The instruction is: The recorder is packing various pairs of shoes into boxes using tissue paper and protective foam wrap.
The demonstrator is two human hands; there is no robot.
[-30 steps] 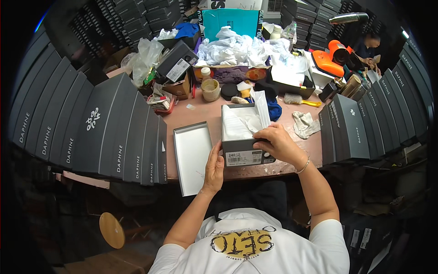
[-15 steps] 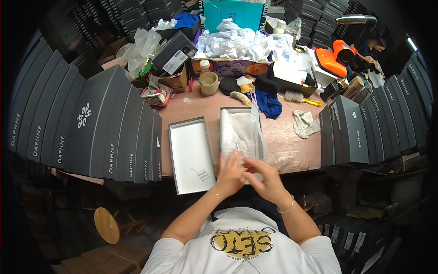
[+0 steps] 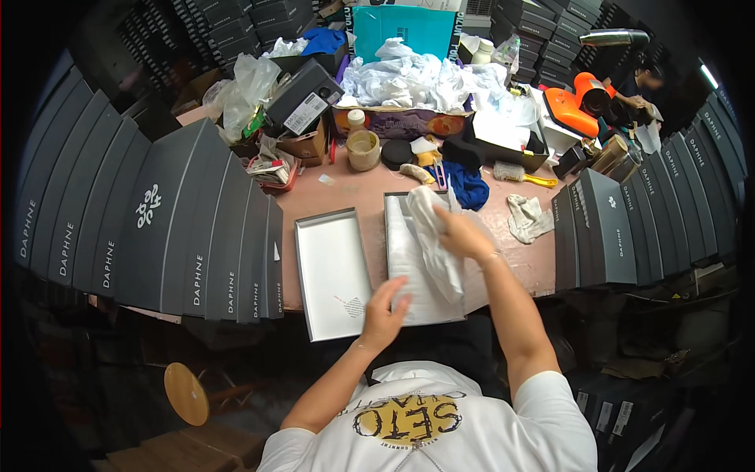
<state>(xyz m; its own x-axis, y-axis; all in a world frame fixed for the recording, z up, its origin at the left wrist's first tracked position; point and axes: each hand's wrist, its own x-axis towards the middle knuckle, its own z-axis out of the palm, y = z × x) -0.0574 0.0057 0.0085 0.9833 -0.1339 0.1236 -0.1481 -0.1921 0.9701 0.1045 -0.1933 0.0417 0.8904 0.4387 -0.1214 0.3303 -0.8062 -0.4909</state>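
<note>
A grey shoebox (image 3: 387, 248) stands open at the table's front, lined with white tissue paper (image 3: 403, 271). Over its right half my right hand (image 3: 465, 234) grips a long white paper-wrapped bundle (image 3: 432, 250), which slants from the box's far end toward its near right; what the wrapping holds is hidden. By the box's near left corner is my left hand (image 3: 385, 316), fingers apart and nothing in them. Left of the box lies the shoebox lid (image 3: 332, 267), its white inside facing up.
Rows of grey shoeboxes (image 3: 169, 220) line the left, with more shoeboxes (image 3: 604, 228) on the right. Farther back are a jar (image 3: 362, 151), a blue cloth (image 3: 469, 189), a yellow-handled brush (image 3: 525, 175), a white glove (image 3: 528, 219) and crumpled paper (image 3: 405, 77). Another person (image 3: 646, 82) works at the far right.
My right hand has moved up and right, with the white bundle now in it. My left hand has drawn back toward the near edge, and the hands are now apart.
</note>
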